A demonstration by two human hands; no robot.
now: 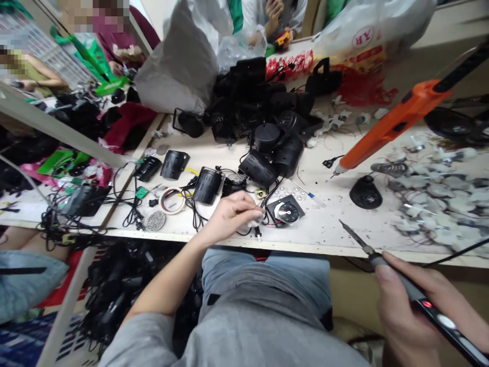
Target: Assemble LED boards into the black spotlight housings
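Observation:
My left hand (230, 213) rests on the workbench edge, fingers pinched on a small white part (254, 221) with thin wires, right beside a black square module with a round disc (286, 211). My right hand (416, 300) is low at the right, off the bench, closed round a black soldering iron (397, 278) whose thin tip points up-left toward the table edge. A small red light glows on its handle.
A heap of black housings (263, 122) fills the bench middle. An orange electric screwdriver (397, 120) hangs at the right above white scraps (439, 199). A tape ring (171, 200), cables and a green circuit board (141, 192) lie left. Other people sit across and to the left.

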